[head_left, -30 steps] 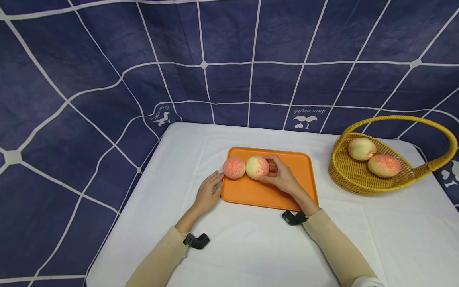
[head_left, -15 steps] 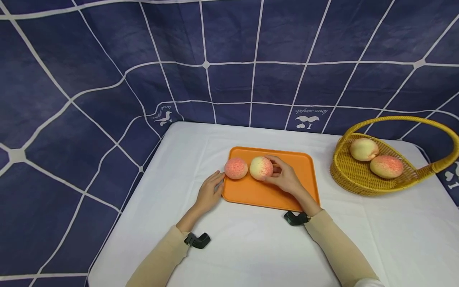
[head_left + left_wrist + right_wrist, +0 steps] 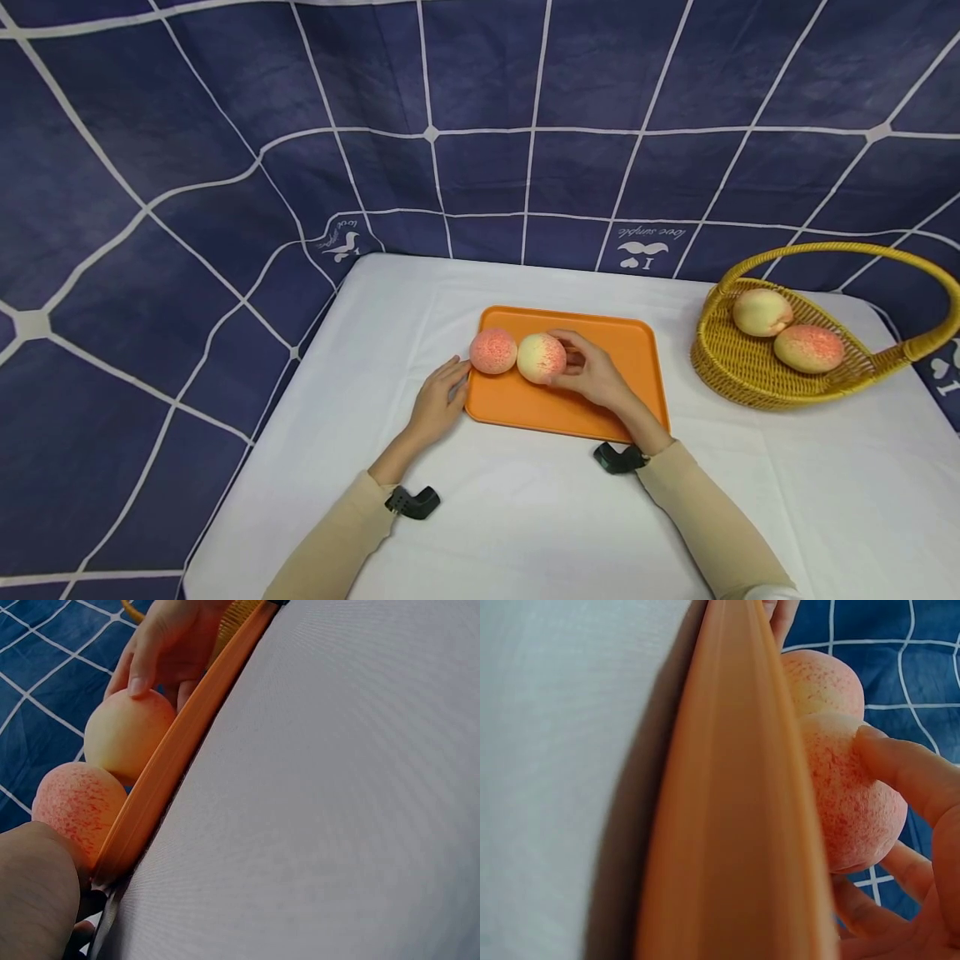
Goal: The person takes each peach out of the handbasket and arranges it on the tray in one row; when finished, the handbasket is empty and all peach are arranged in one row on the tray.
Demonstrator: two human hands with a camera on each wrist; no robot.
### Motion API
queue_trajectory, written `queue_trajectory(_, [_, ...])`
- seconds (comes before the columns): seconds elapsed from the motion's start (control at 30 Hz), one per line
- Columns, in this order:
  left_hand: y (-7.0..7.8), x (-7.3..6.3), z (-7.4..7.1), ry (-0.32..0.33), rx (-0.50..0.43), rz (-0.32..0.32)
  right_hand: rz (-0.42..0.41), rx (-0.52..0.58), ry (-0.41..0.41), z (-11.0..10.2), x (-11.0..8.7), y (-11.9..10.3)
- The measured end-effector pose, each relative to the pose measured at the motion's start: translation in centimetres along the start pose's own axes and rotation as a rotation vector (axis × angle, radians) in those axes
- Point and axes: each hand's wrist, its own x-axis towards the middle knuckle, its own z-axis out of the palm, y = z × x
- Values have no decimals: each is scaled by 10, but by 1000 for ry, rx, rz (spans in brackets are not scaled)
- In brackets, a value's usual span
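Two peaches sit side by side on an orange tray [image 3: 570, 412]. My right hand [image 3: 595, 373] holds the pale yellow and pink peach [image 3: 538, 359], with the thumb on its near side and fingers behind. That peach touches the pinker, speckled peach [image 3: 492, 351] to its left, as the left wrist view also shows. My left hand [image 3: 437, 406] lies at the tray's left edge, its relaxed fingers reaching the rim beside the speckled peach. Whether they touch that peach is hard to tell. In the right wrist view, my right thumb [image 3: 907, 769] rests against the held peach [image 3: 855, 799].
A yellow wicker basket [image 3: 731, 392] with a tall handle stands at the right. Inside are a pale peach [image 3: 761, 312] and a redder, longer peach [image 3: 808, 348]. White cloth [image 3: 517, 517] covers the table, and a dark blue gridded cloth [image 3: 480, 175] hangs behind.
My right hand first shifted its peach slightly right, leaving a small gap, then brought it back left against the speckled one. My left hand has stayed at the tray edge.
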Motion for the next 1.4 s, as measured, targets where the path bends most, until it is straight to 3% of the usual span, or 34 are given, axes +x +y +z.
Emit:
queue_trajectory(0.27, [3, 4, 4, -7, -4, 9, -38, 2, 9, -5, -3, 2])
queue_trajectory(0.5, [5, 8, 9, -16, -14, 18, -23, 4, 33, -14, -8, 2])
queue_trajectory(0.7, [6, 8, 8, -25, -9, 15, -17, 6, 81, -31, -20, -15])
queue_trajectory(0.83, [4, 4, 4, -10, -11, -21, -97, -17, 128, -53, -32, -28])
queue_trajectory(0.97, [1, 1, 0, 1, -4, -49, -177, -68, 257, -87, -49, -35])
queue_trajectory(1.1, [-1, -1, -1, 7, -5, -50, -186, -96, 422, -129, -69, -36])
queue_trajectory(1.23, [-1, 0, 0, 14, -11, -45, -117, -142, 581, -170, -83, -29])
queue_trajectory(1.4, [-1, 2, 4, 9, -21, -32, 46, -224, 719, -215, -96, -17])
